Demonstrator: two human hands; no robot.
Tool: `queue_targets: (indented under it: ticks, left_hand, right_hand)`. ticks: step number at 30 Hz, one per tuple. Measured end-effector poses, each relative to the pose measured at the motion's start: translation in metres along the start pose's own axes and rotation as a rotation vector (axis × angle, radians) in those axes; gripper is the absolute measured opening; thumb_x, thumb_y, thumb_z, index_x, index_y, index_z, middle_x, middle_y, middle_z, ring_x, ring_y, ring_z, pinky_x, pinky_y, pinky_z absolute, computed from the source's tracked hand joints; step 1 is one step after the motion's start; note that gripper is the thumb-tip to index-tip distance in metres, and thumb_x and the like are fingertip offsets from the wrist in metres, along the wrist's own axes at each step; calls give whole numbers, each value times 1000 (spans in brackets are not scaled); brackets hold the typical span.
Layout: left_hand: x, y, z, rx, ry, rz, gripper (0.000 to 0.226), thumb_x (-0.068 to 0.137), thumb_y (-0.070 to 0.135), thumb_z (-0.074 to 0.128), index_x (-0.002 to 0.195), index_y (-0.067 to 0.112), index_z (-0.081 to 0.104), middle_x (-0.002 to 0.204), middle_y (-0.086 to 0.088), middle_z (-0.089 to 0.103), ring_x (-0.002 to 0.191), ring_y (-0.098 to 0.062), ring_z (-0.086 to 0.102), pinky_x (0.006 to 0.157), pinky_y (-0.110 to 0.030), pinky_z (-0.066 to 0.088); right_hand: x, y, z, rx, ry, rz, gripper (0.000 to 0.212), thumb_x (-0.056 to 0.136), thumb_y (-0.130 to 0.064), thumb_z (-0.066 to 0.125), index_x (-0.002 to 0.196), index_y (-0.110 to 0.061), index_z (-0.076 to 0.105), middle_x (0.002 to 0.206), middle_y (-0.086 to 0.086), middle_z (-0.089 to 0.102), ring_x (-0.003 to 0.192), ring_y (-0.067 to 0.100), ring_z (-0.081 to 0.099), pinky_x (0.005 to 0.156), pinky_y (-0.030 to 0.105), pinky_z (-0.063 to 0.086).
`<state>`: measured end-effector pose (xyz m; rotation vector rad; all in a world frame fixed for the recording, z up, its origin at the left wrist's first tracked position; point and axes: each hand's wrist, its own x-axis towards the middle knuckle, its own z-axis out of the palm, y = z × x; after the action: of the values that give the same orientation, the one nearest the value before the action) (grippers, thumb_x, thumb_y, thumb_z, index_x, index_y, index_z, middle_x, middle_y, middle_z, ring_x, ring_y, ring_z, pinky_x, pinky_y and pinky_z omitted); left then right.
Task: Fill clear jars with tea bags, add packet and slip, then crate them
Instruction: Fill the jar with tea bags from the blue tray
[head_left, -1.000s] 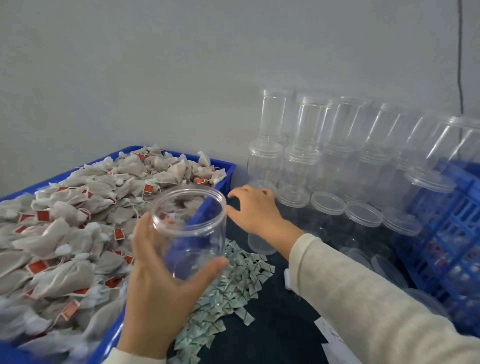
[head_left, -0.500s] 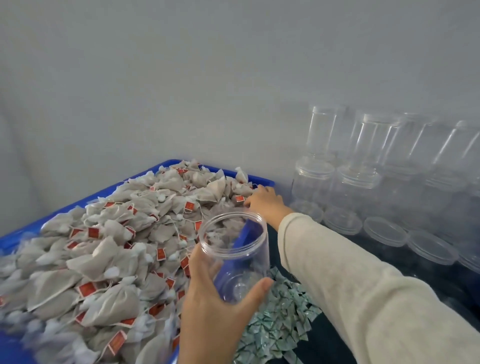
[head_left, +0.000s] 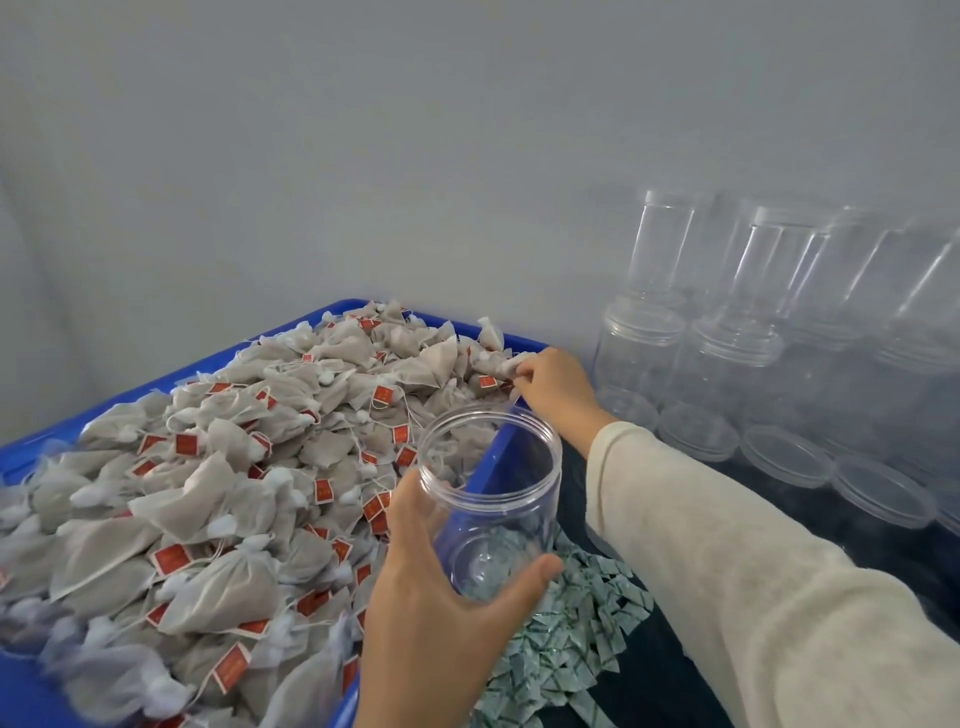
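The blue bin (head_left: 291, 332) is cut off at the left and bottom edges, its floor hidden under a heap of soft mesh tea bags (head_left: 218, 499) with red paper tags. At 6 o'clock the left hand (head_left: 441, 613) wraps its grip round a smooth, empty clear jar (head_left: 493, 499), tilted, mouth open. At 12 o'clock from it the right hand (head_left: 550, 384) pinches a tea bag at the bin's far corner. Small green packets (head_left: 566, 639) lie on the dark counter (head_left: 654, 675). At 2 o'clock, stacked clear jars (head_left: 727, 322) blur together against the wall.
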<state>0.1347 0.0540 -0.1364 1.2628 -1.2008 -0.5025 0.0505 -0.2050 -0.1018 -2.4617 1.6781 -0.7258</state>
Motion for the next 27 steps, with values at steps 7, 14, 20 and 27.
queue_targets:
  ticks: [7,14,20,27]
  left_hand:
    - [-1,5,1,-7,-2,27,87,50,63,79,117,69,25,111,53,47,95,28,51,67,8,35]
    - [-2,3,-1,79,7,-51,94,42,79,73,114,74,12,108,45,45,101,24,44,83,-14,39]
    - [-2,4,-1,109,-8,-33,95,43,80,71,121,67,18,121,36,49,108,21,48,85,-14,42]
    - [-2,3,-1,125,-3,-40,102,43,80,69,129,55,20,118,30,53,101,11,55,78,-15,43]
  right_hand:
    - [-21,-12,-79,337,178,-159,15,90,-25,67,95,-23,53,79,-13,55,69,4,56,58,12,44]
    - [-74,-49,-166,716,-55,-189,25,70,-38,72,87,-25,61,78,-5,70,69,8,70,59,17,55]
    - [-112,-68,-173,725,-330,-195,20,73,-25,79,82,-16,64,67,-5,72,64,12,71,58,24,58]
    - [-127,-82,-165,207,-448,-348,16,78,-29,79,75,-27,63,60,-18,58,55,-13,50,49,5,38]
